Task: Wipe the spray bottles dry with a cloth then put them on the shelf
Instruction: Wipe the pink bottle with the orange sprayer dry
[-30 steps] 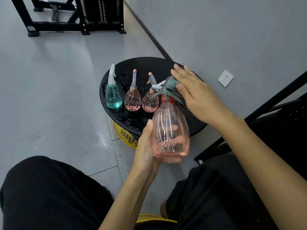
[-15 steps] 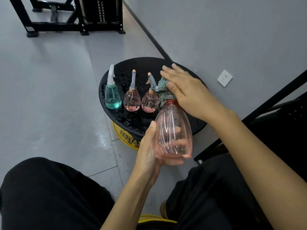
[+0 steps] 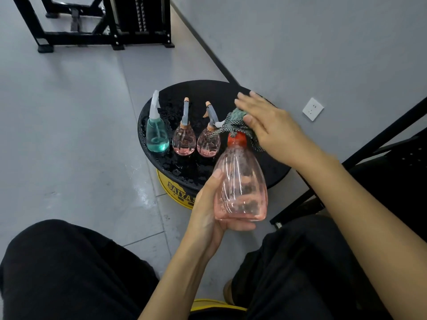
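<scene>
My left hand (image 3: 208,213) grips the base of a large clear pink spray bottle (image 3: 240,183) with an orange collar, held tilted away from me. My right hand (image 3: 270,128) lies with straight fingers over a green and checked cloth (image 3: 238,122), pressing it on the bottle's spray head, which is hidden. On the round black wet table (image 3: 233,91) stand a teal bottle (image 3: 157,132) and two small pink bottles (image 3: 184,139) (image 3: 208,142) in a row.
A yellow drum base (image 3: 178,192) sits under the table. A black metal rack (image 3: 101,24) stands at the back on the grey floor. Black frame bars (image 3: 360,155) run along the wall at right, near a white socket (image 3: 312,109). My dark-trousered knees fill the bottom.
My right hand with the cloth slid left over the spray head, then back to the right, exposing the orange collar. The bottle stays in my left hand.
</scene>
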Tool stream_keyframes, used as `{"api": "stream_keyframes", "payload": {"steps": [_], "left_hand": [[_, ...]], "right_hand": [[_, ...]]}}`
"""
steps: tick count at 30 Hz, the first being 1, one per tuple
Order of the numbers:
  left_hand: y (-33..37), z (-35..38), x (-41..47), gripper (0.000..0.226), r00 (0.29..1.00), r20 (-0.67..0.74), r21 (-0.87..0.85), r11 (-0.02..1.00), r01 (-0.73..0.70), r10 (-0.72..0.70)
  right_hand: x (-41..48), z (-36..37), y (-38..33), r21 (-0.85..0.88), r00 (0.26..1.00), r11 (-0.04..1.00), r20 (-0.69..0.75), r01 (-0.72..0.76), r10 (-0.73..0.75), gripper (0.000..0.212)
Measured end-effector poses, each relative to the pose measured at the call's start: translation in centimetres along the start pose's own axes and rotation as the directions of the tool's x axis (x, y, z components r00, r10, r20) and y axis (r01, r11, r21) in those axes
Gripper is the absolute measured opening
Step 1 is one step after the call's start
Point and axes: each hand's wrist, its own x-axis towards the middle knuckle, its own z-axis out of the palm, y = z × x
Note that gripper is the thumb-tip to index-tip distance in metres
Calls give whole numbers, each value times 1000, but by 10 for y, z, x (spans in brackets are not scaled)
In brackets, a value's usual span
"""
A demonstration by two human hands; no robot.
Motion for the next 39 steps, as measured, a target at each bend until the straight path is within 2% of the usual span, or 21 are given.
{"api": "stream_keyframes", "payload": {"steps": [2,5,7,8,11,14,18,22,28,32,36,39], "left_hand": [[1,-2,-1,46,1000,24,-21,1000,2,-1],[1,-5,-1,84,999,54,-57,998,1,2],[1,-5,-2,101,999,51,-42,999,16,-14],[0,-4,-1,102,998,53,-29,999,18,-17],[-1,-1,-2,85,998,62,-21,1000,4,-3],[0,0,-3,83,997,69,0,1000,-21,21],[1,-3,-3,99,999,39,-12,1000,-9,10],[1,-3,-2,99,999,41,-16,1000,-1,1],[-3,4,-5,98,995,99,15,1000,-19,18],[-3,-1,-5,84,996,83,-1,999,-43,43],[-1,-3,-4,96,996,75,-23,999,-39,40],[-3,1,-4,96,995,94,-2,1000,-29,29]], "right_hand": [[-6,3,-2,-9,999,1000,27,21,-20,43],[-20,9,-9,29,992,995,75,99,-101,44],[-24,10,-9,43,989,991,76,127,-130,44],[-23,8,-7,32,989,991,65,130,-131,44],[-12,4,4,6,998,998,-7,69,-69,44],[-6,2,8,6,999,1000,-50,-6,6,43],[-22,11,-3,25,997,998,-44,62,-61,45],[-33,17,-1,36,994,994,-40,106,-105,45],[-2,2,7,36,989,997,-134,-65,69,41],[-14,9,-8,34,994,999,-108,3,1,42],[-28,12,-8,42,995,995,-50,93,-91,44],[-17,5,3,14,996,999,-74,42,-41,43]]}}
